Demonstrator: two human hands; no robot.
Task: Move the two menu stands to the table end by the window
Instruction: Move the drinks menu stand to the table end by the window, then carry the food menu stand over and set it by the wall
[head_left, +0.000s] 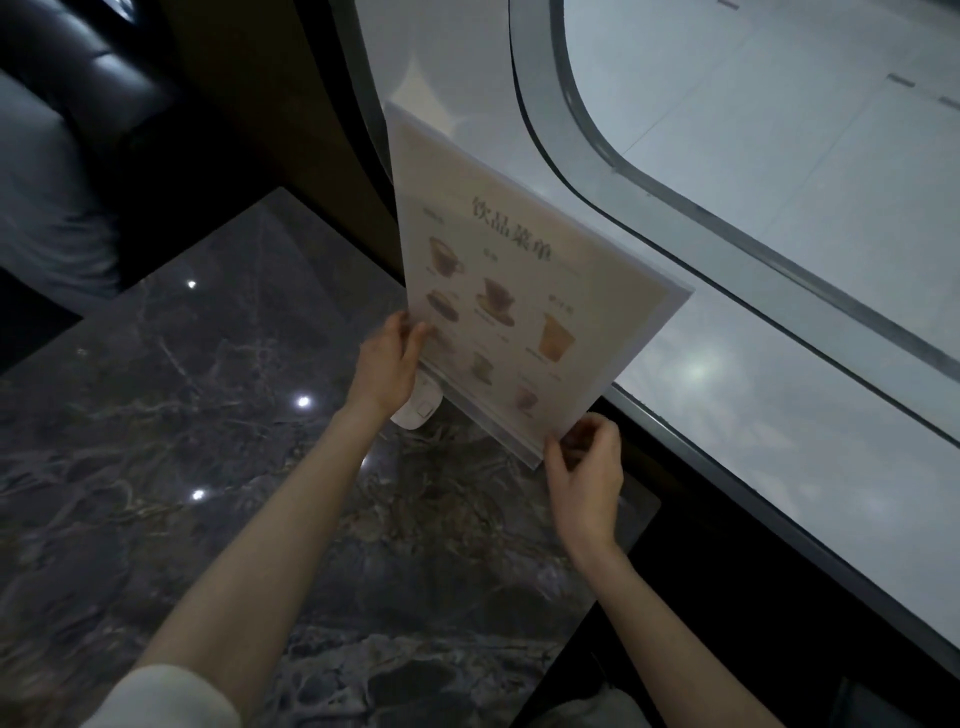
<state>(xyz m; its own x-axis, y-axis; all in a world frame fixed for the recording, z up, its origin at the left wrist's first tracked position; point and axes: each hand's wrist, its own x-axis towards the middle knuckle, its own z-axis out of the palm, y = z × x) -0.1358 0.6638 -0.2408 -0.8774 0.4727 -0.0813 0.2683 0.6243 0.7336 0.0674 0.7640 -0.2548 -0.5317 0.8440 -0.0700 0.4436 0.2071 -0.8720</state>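
A clear acrylic menu stand (519, 270) with a cream drinks menu of cups stands upright at the window end of the dark marble table (182, 467). My left hand (387, 364) grips its lower left edge. My right hand (587, 473) pinches its lower right corner at the base. I cannot tell whether the base rests on the table or hangs just above it. Only one menu stand is in view.
A small white round device (418, 410) sits on the table behind the stand's base. The curved window frame (675, 208) and sill run along the right. A dark padded seat (78, 78) and a person in grey are at the far left.
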